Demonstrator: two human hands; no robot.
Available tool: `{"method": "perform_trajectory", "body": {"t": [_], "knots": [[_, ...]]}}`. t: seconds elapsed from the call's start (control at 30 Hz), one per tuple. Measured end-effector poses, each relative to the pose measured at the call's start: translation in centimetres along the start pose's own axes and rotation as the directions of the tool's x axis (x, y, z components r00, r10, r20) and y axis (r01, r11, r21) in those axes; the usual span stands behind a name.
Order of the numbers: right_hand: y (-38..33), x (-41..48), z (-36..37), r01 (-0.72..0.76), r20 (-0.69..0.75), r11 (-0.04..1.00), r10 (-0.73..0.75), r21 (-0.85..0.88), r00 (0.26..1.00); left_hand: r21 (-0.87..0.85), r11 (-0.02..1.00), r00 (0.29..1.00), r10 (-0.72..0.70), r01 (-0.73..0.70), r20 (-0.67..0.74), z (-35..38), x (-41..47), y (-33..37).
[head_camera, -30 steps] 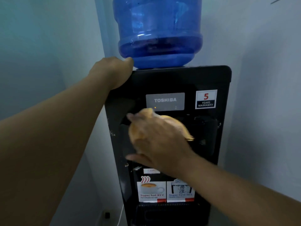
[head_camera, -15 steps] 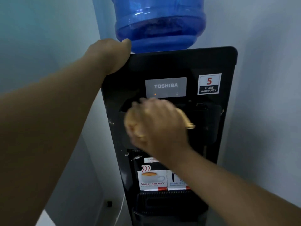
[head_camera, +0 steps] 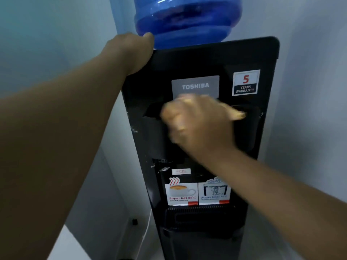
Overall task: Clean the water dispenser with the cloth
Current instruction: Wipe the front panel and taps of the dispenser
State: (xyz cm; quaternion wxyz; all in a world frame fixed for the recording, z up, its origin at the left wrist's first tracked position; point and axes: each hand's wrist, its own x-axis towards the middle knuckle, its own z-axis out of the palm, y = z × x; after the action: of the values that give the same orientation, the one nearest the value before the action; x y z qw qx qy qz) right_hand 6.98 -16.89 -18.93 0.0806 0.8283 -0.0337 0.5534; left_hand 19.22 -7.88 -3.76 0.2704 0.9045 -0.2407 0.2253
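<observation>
Standing in a corner between pale walls, the black water dispenser (head_camera: 206, 61) is seen from above and in front; its base is cut off by the lower edge, and the blue bottle (head_camera: 187, 17) seated on its top is cut off by the upper edge. The top left corner of the cabinet is gripped by the left hand (head_camera: 131, 51), its fingers curled over the edge and so hidden from view. The right hand (head_camera: 197, 124) is pressed against the front panel just below the grey TOSHIBA plate (head_camera: 195, 85), whose lower edge is covered by it; the hand is smeared by blur, yet it can be seen closed around the yellow cloth (head_camera: 237, 114), of which only a tip is shown past the knuckles on the right, the rest being concealed under the palm. The tap recess behind the hand is mostly hidden. A warranty sticker (head_camera: 246, 82) is fixed at the upper right; hot and cold stickers (head_camera: 182, 194) are partly covered by the right forearm; the small label above them cannot be read. A white cable (head_camera: 147, 224) is glimpsed beside the cabinet.
</observation>
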Motion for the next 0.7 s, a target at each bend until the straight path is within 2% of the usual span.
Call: {"method": "perform_trajectory", "body": {"t": [0.1, 0.17, 0.2, 0.3, 0.37, 0.43, 0.47, 0.53, 0.6, 0.7], "knots": [[-4.7, 0.7, 2.0, 0.223, 0.035, 0.974, -0.225, 0.048, 0.974, 0.032, 0.999, 1.0, 0.015, -0.015, -0.012, 0.2, 0.1, -0.4], [-2.3, -0.1, 1.4, 0.305, 0.025, 0.951, -0.307, 0.056, 0.951, 0.05, 0.999, 0.999, 0.024, -0.023, -0.023, 0.2, 0.3, -0.3], [-0.4, -0.7, 0.8, 0.295, 0.023, 0.954, -0.297, 0.057, 0.955, 0.054, 0.998, 0.999, 0.037, -0.036, -0.026, 0.2, 0.6, -0.5], [5.7, -3.5, -1.7, 0.085, -0.041, 0.996, -0.084, 0.008, 0.996, 0.06, 0.995, 0.996, 0.083, -0.081, -0.027, 0.4, 0.9, -1.1], [7.8, -4.1, -3.3, -0.088, -0.026, 0.996, 0.087, -0.009, 0.996, 0.062, 0.993, 0.994, 0.106, -0.104, -0.027, 0.6, 1.2, -1.3], [6.4, -2.7, -3.6, -0.222, -0.019, 0.975, 0.222, 0.0, 0.975, 0.066, 0.991, 0.993, 0.115, -0.113, -0.02, 0.7, 1.2, -1.3], [4.6, -1.2, -3.2, -0.231, 0.007, 0.972, 0.231, -0.032, 0.973, 0.067, 0.991, 0.993, 0.115, -0.114, -0.015, 0.6, 1.3, -1.2], [0.3, 2.1, -1.5, -0.089, 0.107, 0.993, 0.096, -0.074, 0.99, 0.078, 0.991, 0.994, 0.106, -0.105, -0.012, 0.4, 1.4, -1.1], [-3.6, 4.1, 0.1, 0.069, 0.216, 0.997, -0.076, 0.039, 0.973, 0.069, 0.994, 0.996, 0.087, -0.086, -0.011, 0.3, 1.2, -1.0], [-2.9, 3.4, 0.0, 0.157, 0.29, 0.977, -0.193, 0.145, 0.937, 0.071, 0.993, 0.995, 0.092, -0.09, -0.028, 0.2, 0.8, -1.1]]}}
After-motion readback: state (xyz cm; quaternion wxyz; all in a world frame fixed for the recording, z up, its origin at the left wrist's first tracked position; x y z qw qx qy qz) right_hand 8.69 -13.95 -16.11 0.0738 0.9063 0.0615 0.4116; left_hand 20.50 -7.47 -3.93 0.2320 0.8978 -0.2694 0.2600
